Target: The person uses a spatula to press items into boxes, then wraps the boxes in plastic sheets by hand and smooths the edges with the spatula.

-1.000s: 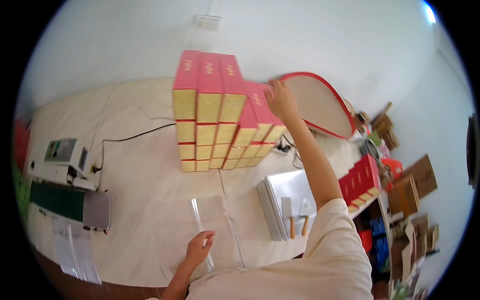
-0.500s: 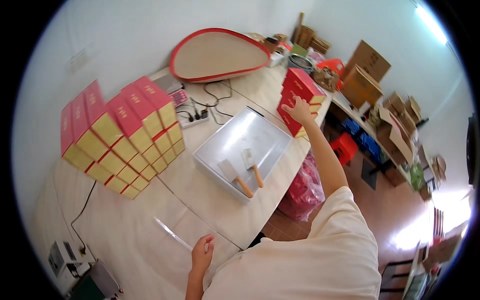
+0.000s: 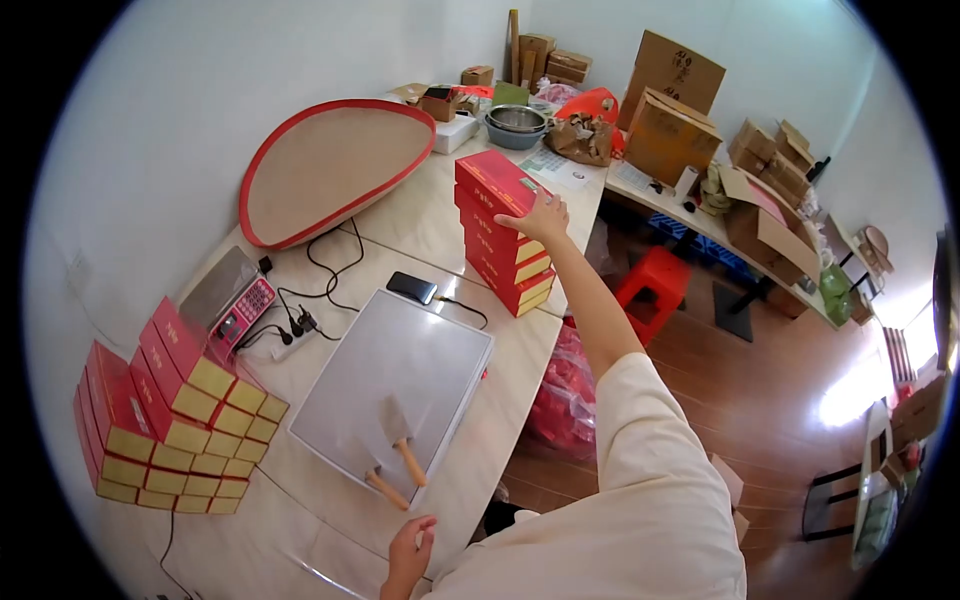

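Note:
My right hand (image 3: 540,218) is at a stack of red boxes (image 3: 500,255) with yellow sides, its thumb and fingers spread around the near edge of a red box (image 3: 505,180) at the top. My left hand (image 3: 410,552) is low in the view by the table's near edge, loosely curled with nothing in it. Between the hands lies a silver metal tray (image 3: 365,375). Two scrapers with wooden handles rest on it: one scraper (image 3: 405,450) shows its blade, while the other scraper (image 3: 385,488) shows mostly its handle.
More red-and-yellow boxes (image 3: 190,430) are stacked at the left. Behind the tray are a black phone (image 3: 411,288), cables, a pink-keyed scale (image 3: 243,312) and a large red-rimmed woven tray (image 3: 335,170). A red stool (image 3: 652,290) and plastic-bagged items (image 3: 560,395) stand beyond the table edge.
The view has turned, so the table and its contents appear farther left. My right hand remains at the stack, its fingers now lower around the box edge. My left hand stays loosely curled.

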`<state>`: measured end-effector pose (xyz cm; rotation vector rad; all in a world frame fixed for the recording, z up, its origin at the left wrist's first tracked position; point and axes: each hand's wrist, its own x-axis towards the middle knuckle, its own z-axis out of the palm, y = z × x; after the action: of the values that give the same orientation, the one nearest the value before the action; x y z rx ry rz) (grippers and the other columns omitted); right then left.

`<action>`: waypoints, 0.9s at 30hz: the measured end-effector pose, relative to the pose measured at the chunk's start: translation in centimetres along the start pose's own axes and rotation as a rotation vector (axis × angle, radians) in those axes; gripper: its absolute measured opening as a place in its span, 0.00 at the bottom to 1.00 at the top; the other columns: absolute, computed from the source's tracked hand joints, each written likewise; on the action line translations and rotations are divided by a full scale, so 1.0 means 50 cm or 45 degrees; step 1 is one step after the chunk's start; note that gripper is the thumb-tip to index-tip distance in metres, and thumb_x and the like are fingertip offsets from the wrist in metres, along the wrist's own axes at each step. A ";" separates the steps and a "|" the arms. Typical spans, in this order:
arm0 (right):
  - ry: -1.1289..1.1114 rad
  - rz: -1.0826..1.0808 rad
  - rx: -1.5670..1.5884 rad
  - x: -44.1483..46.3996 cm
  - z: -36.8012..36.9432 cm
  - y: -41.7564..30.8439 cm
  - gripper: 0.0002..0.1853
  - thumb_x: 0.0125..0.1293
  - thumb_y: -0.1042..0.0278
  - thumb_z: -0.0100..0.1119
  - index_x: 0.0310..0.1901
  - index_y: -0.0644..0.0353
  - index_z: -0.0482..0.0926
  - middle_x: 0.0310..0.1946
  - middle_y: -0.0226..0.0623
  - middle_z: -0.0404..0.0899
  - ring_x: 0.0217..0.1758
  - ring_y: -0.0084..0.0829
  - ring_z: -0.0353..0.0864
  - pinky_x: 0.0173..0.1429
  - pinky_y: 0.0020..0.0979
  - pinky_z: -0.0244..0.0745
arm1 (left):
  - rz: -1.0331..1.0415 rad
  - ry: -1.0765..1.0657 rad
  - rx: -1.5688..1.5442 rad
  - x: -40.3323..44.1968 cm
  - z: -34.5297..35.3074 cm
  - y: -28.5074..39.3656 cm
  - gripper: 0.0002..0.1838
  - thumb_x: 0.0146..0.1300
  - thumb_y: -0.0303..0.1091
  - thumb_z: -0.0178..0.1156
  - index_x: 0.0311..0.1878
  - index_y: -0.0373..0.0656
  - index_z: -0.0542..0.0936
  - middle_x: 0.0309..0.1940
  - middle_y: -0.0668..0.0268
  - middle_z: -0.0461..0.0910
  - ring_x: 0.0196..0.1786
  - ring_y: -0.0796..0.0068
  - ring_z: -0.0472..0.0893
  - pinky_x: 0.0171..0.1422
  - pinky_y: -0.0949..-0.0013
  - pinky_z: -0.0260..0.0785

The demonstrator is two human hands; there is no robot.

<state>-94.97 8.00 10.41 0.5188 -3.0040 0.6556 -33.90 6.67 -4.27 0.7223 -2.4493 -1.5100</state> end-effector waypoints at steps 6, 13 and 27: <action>-0.106 -0.013 -0.043 0.157 0.053 -0.019 0.74 0.29 0.21 0.72 0.76 0.56 0.51 0.75 0.65 0.44 0.80 0.62 0.39 0.76 0.61 0.39 | -0.132 0.086 0.038 0.089 0.040 0.054 0.12 0.69 0.31 0.58 0.51 0.37 0.81 0.42 0.60 0.85 0.45 0.69 0.84 0.53 0.69 0.73; -0.277 0.037 -0.122 0.236 0.065 -0.014 0.71 0.30 0.23 0.73 0.76 0.53 0.53 0.73 0.62 0.52 0.77 0.61 0.50 0.74 0.62 0.46 | -0.186 0.066 0.041 0.143 0.058 0.069 0.16 0.72 0.37 0.54 0.56 0.39 0.78 0.46 0.58 0.84 0.49 0.68 0.83 0.55 0.66 0.73; 0.146 -0.270 0.235 -0.003 0.056 0.045 0.56 0.34 0.36 0.75 0.67 0.54 0.67 0.63 0.64 0.61 0.68 0.61 0.58 0.71 0.57 0.49 | -0.177 0.047 -0.184 0.241 0.029 0.047 0.18 0.74 0.44 0.54 0.57 0.41 0.78 0.49 0.62 0.81 0.54 0.71 0.77 0.58 0.69 0.69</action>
<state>-95.41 8.83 6.95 0.7662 -2.7466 0.9153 -45.63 2.82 -4.14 0.8988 -2.2770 -1.6869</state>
